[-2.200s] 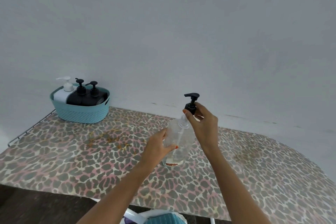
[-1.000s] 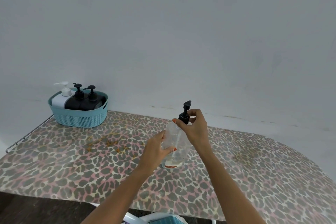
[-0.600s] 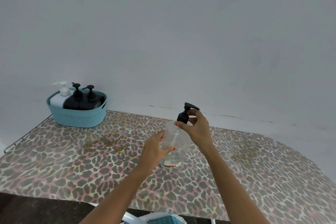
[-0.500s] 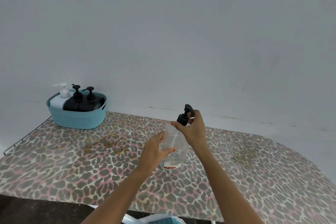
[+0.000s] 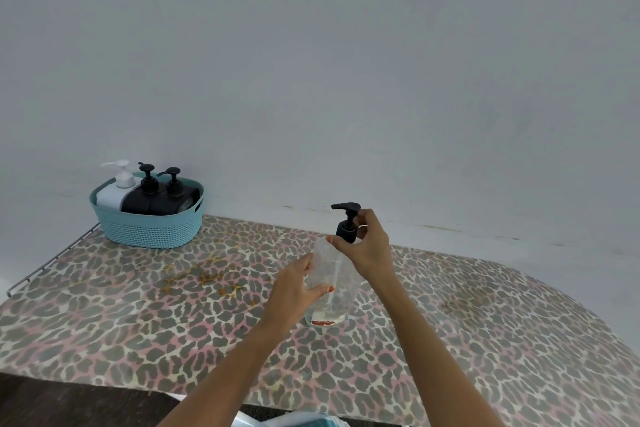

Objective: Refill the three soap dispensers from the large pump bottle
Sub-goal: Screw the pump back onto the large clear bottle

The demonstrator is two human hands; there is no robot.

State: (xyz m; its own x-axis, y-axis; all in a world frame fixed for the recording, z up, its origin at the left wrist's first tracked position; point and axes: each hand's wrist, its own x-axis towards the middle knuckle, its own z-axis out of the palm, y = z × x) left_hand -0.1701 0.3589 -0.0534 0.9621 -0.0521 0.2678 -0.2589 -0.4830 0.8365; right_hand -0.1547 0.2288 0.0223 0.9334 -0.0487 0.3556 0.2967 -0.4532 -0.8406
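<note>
A clear large pump bottle [image 5: 330, 288] stands on the leopard-print table [image 5: 138, 315], with only a little liquid at its bottom. My left hand [image 5: 294, 291] grips its body from the left. My right hand [image 5: 363, 246] is closed around the collar of its black pump head [image 5: 347, 218], whose spout points left. Far left at the back, a teal basket [image 5: 149, 229] holds three dispensers: a white one [image 5: 114, 192] and two black ones [image 5: 149, 198] [image 5: 175, 199].
A plain wall rises right behind the table. A metal rail [image 5: 52, 260] runs along the table's left edge. Orange-brown stains [image 5: 204, 277] mark the cloth between basket and bottle. A white and teal object [image 5: 298, 421] pokes up at the near edge.
My right hand has kept turning the pump head on the bottle: the spout swung round and now points left. The left hand held the bottle still in the same spot.
</note>
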